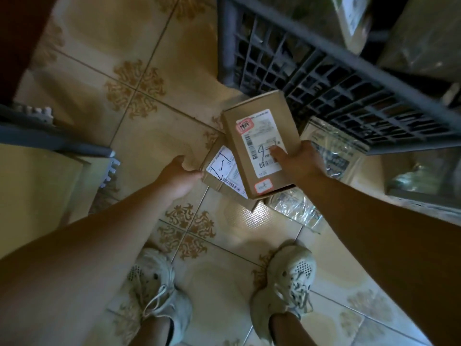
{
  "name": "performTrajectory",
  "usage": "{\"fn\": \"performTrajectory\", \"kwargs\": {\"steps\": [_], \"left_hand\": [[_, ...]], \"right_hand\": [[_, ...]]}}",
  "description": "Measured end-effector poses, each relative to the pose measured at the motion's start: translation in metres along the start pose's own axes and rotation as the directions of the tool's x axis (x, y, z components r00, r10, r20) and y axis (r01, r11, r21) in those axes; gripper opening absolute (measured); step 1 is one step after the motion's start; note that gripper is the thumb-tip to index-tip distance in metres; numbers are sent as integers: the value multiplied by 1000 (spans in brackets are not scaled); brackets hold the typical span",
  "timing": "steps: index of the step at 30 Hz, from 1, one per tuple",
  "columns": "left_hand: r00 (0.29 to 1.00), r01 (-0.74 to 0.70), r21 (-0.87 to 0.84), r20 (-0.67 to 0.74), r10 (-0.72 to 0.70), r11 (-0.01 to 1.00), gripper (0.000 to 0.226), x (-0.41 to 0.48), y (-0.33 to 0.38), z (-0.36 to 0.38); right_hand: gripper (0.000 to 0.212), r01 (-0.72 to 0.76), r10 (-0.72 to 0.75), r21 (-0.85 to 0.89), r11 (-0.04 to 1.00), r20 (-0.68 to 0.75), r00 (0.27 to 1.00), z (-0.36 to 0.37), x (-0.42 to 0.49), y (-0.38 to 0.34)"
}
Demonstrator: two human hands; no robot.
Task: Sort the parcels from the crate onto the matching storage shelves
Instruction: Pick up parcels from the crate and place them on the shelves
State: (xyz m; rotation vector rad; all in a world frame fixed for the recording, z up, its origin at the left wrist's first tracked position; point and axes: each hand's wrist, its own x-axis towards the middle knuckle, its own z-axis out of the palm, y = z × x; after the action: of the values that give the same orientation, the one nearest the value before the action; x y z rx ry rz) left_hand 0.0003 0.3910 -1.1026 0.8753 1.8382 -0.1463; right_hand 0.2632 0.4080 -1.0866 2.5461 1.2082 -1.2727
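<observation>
The floor is glossy cream tile with dark grout lines and brown scrollwork motifs where the tile corners meet. The light is dim and warm, and one bright glare sits on a tile. A dark red surface fills the upper left corner.

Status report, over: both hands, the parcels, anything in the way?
Left hand grips lower cardboard box. Right hand grips upper cardboard box. Both beside crate, not shelved. On floor ahead: bagged parcels.
</observation>
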Motion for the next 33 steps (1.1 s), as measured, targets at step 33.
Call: {"fn": "performTrajectory", "kwargs": {"steps": [33], "left_hand": [[990, -97, -644, -139, 8, 759, 42, -204, 75, -102]], "right_hand": [[74, -104, 72, 570, 815, 79, 994, -130, -205, -44]]}}
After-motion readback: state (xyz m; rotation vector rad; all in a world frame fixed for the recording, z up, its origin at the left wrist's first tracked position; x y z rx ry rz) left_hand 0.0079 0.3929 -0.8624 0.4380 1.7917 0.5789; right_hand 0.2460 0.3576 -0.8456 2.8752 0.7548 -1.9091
